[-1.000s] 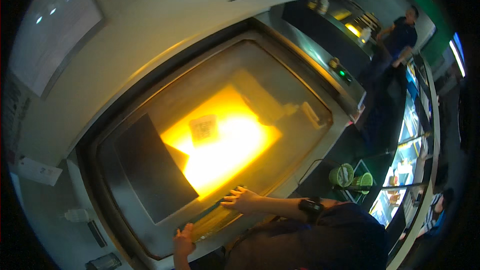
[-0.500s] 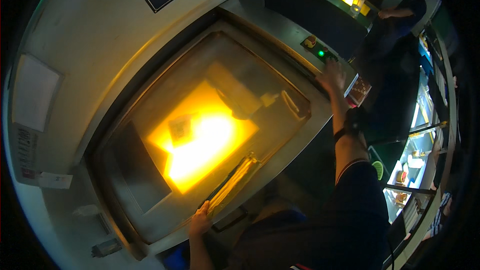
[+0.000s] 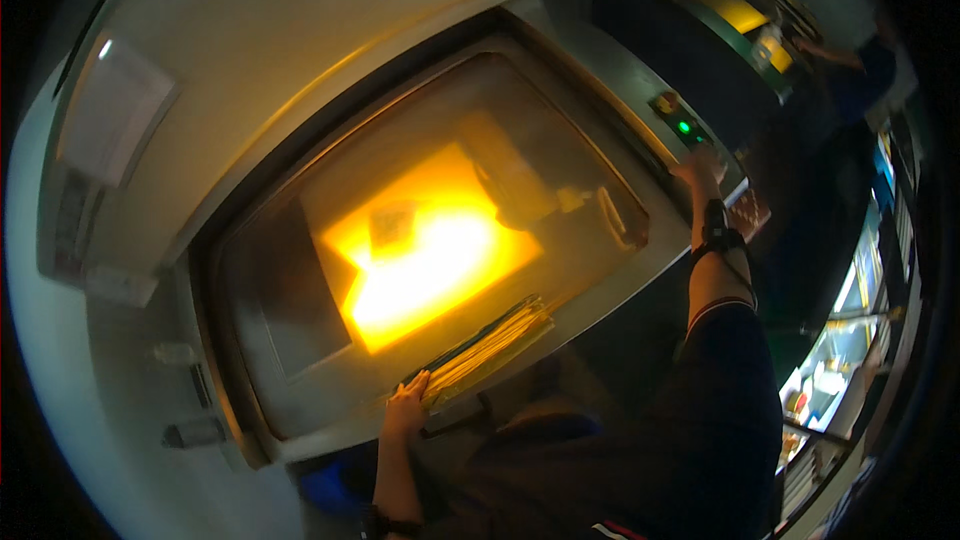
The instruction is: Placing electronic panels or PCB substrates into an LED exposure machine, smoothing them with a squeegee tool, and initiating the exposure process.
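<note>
Taking the bright yellow glow [image 3: 440, 255] as the clock's centre, my left hand [image 3: 408, 408] at six grips the lower-left end of a dark-edged yellow panel [image 3: 490, 345] at five, probably steadying it along the near side of the framed bed [image 3: 213, 340] so my other arm can reach. My right hand [image 3: 703, 165], between two and three, is just beside a switch box [image 3: 672, 112]; blur hides whether it is open or closed. A dark sheet [image 3: 285, 280] lies near nine. In the dim room, a person [image 3: 875, 75] extends an arm at two.
</note>
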`<move>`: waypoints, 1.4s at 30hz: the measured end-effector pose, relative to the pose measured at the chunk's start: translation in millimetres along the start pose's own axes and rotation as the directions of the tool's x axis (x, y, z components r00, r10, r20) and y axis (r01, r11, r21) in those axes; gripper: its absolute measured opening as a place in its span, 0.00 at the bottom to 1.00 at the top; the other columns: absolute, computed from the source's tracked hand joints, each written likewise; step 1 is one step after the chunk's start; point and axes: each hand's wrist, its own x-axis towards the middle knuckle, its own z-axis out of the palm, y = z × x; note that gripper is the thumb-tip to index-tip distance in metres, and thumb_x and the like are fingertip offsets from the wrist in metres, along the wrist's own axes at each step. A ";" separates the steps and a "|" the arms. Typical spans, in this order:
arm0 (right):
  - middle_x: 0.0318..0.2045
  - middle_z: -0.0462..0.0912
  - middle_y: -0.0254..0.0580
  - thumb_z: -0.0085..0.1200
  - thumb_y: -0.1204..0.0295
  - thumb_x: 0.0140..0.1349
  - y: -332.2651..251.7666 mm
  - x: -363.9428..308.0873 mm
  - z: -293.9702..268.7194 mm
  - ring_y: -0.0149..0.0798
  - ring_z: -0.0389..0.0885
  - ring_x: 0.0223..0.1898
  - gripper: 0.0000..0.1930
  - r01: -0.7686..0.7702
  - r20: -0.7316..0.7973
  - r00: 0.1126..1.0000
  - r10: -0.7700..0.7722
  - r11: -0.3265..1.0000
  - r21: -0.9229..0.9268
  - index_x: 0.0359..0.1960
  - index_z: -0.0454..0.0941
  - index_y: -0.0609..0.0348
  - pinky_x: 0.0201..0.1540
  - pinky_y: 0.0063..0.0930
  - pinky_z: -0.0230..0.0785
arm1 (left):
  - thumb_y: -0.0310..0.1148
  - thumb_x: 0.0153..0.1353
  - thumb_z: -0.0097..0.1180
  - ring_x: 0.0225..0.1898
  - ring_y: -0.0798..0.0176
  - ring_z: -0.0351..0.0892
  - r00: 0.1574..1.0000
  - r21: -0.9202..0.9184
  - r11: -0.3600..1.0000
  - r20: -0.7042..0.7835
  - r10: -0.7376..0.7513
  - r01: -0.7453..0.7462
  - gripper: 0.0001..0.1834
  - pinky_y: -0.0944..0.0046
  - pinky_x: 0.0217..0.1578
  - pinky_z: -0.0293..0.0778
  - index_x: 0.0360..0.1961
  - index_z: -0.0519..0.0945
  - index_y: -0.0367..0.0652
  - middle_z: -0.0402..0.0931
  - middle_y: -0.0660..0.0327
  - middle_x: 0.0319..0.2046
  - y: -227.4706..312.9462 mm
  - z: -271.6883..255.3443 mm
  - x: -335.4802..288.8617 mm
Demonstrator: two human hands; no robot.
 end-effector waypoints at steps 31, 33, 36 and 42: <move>0.66 0.62 0.53 0.58 0.66 0.61 39.3 -590.3 303.9 0.50 0.64 0.67 0.31 -0.057 0.425 0.828 -0.365 0.700 0.712 0.66 0.63 0.58 0.64 0.41 0.62 | 0.34 0.57 0.56 0.66 0.38 0.62 0.813 -0.278 0.822 -0.185 -0.553 0.496 0.40 0.22 0.51 0.66 0.71 0.55 0.57 0.61 0.58 0.68 -235.4 -225.0 293.8; 0.65 0.65 0.53 0.58 0.66 0.62 19.8 -590.8 299.5 0.49 0.64 0.66 0.29 -0.076 0.440 0.817 -0.372 0.687 0.723 0.64 0.66 0.59 0.64 0.41 0.63 | 0.33 0.58 0.54 0.66 0.44 0.65 0.876 -0.195 0.925 -0.306 -0.373 0.326 0.39 0.32 0.56 0.69 0.70 0.55 0.58 0.61 0.56 0.68 -267.9 -209.3 284.1; 0.60 0.71 0.55 0.55 0.67 0.64 45.8 -606.3 301.0 0.51 0.68 0.63 0.25 0.106 0.428 0.795 -0.430 0.793 0.600 0.62 0.69 0.59 0.62 0.40 0.65 | 0.29 0.56 0.53 0.60 0.46 0.71 0.951 -0.067 0.997 -0.309 0.017 -0.039 0.32 0.47 0.57 0.71 0.65 0.67 0.54 0.71 0.49 0.59 -284.5 -165.6 240.3; 0.55 0.77 0.53 0.49 0.71 0.65 170.6 -559.1 384.3 0.54 0.76 0.55 0.18 0.356 0.439 0.498 -0.748 0.638 0.683 0.56 0.76 0.58 0.59 0.40 0.69 | 0.27 0.48 0.62 0.56 0.46 0.75 0.987 -0.110 0.986 0.079 0.138 -0.129 0.43 0.51 0.59 0.69 0.68 0.64 0.55 0.74 0.53 0.59 -232.9 -86.1 73.9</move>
